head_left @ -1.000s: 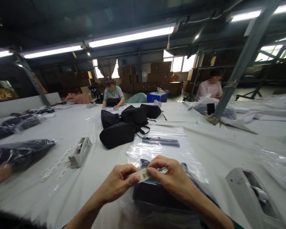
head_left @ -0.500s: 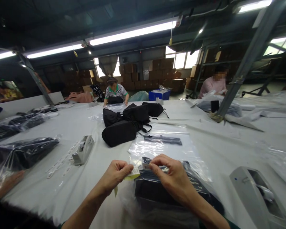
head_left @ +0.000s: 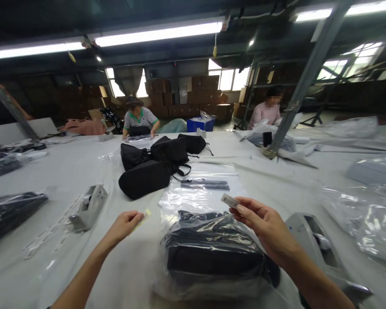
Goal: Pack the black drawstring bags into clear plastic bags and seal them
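Pinched between the fingers of my left hand [head_left: 125,225] is a yellowish paper strip [head_left: 144,218], left of the wrapped bag. My right hand [head_left: 260,219] grips a small whitish label [head_left: 230,200] by one end, above the right part of that bag. The black bag in clear plastic [head_left: 212,253] lies on the table in front of me, touched by neither hand. Behind it are flat clear plastic bags [head_left: 196,195] with a dark printed panel.
Several black drawstring bags [head_left: 146,178] lie farther back. Grey tape dispensers stand left [head_left: 89,208] and right [head_left: 318,244], with a white plastic strip [head_left: 53,229] beside the left one. Two people work across the table. A metal post [head_left: 304,86] rises at the right.
My hands have moved apart, the left one leftward with the yellowish strip, the right one up and rightward with the label. The view has turned right. The other person's hand at far left is gone.
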A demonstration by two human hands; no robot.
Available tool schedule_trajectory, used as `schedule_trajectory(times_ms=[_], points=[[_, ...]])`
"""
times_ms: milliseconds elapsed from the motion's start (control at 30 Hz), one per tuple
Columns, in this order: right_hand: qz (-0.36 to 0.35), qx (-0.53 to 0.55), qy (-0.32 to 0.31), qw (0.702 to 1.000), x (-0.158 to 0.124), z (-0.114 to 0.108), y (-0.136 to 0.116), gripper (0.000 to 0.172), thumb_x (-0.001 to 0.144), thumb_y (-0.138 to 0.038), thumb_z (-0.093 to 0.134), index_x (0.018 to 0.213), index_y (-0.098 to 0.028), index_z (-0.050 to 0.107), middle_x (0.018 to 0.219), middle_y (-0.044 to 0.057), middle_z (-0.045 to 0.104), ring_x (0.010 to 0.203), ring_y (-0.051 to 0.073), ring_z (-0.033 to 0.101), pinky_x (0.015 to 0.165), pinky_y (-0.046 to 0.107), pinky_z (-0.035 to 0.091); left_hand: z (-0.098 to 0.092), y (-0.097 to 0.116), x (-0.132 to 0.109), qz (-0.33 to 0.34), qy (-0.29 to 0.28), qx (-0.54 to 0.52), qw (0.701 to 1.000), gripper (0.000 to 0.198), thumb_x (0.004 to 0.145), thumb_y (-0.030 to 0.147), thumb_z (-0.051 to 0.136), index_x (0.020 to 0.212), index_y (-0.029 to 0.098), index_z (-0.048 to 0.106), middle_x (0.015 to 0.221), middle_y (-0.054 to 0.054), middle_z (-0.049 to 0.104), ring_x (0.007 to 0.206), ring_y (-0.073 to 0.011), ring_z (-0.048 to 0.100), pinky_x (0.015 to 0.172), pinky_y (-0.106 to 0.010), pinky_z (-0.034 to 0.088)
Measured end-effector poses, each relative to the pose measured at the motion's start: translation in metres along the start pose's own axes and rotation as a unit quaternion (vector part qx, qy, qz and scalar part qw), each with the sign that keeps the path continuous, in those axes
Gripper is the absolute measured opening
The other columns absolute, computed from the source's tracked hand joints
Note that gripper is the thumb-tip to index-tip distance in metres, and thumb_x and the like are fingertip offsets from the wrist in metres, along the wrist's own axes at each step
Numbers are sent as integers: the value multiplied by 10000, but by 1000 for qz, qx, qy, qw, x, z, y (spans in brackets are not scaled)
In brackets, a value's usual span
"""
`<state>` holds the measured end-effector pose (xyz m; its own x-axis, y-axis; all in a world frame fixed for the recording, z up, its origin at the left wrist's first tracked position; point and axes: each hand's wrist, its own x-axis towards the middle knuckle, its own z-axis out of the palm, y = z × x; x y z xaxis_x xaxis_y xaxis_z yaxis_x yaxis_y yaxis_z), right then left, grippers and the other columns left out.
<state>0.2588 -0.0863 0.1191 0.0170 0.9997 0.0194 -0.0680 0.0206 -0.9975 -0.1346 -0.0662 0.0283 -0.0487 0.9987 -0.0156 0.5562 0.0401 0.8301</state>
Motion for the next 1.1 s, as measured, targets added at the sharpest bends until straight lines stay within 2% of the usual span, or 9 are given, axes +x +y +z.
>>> schedule_trajectory(times_ms=[67,167,367,467,567,667,833,967,1100], points=[[33,40,3,999,0,-10,5,432,633,-482,839,926,-185,725,955,78,734,906,240,677,910,404,509,-1,-3,11,6,35,25,999,529,724,674,588,846,164,653,773,-56,641,784,-256,610,661,-311,471],[58,72,6,996,7,-14,6,395,644,-425,848,928,-184,716,964,76,733,923,231,685,925,393,513,12,23,24,55,25,26,998,554,807,614,534,1133,180,645,1163,-106,662,1126,-300,577,956,-383,453],[104,129,-55,985,41,-4,5,409,709,-325,807,1061,-202,637,1041,80,723,987,218,696,909,354,528,89,114,40,242,-237,21,941,491,953,465,422,1346,199,549,1430,-85,527,1331,-248,464,1146,-396,310],[199,129,-65,969,47,-11,29,452,725,-273,795,1119,-210,582,991,68,720,919,206,714,795,330,572,122,121,36,256,-401,46,878,572,948,494,445,1447,214,435,1493,-98,443,1371,-279,417,1152,-439,304],[313,100,-21,944,39,-28,63,461,744,-238,777,1138,-193,541,819,39,703,799,192,724,713,321,591,135,110,31,260,-507,66,819,642,895,561,524,1459,275,411,1495,-102,435,1358,-343,422,1115,-495,348],[341,114,-14,933,32,-42,81,502,766,-273,766,1195,-212,512,872,58,708,846,209,726,723,335,596,132,103,33,235,-509,70,825,632,863,586,565,1431,337,443,1518,-93,402,1366,-384,394,1099,-563,336],[271,108,14,956,44,-44,69,398,765,-292,772,1110,-209,592,934,55,719,841,168,708,744,280,581,129,107,53,172,-387,32,905,487,968,505,410,1424,341,453,1569,-45,320,1449,-285,266,1177,-519,201],[263,142,-21,954,62,-32,52,374,761,-299,763,1079,-206,591,923,50,736,791,158,711,770,283,563,144,105,73,213,-440,11,872,480,982,406,411,1445,278,425,1534,-58,390,1400,-245,372,1169,-449,258],[350,172,-77,918,73,-23,67,378,746,-255,764,1076,-200,588,961,77,734,864,184,718,767,290,559,164,89,88,212,-529,49,820,634,935,494,479,1483,199,356,1546,-124,349,1427,-320,306,1166,-509,224]])
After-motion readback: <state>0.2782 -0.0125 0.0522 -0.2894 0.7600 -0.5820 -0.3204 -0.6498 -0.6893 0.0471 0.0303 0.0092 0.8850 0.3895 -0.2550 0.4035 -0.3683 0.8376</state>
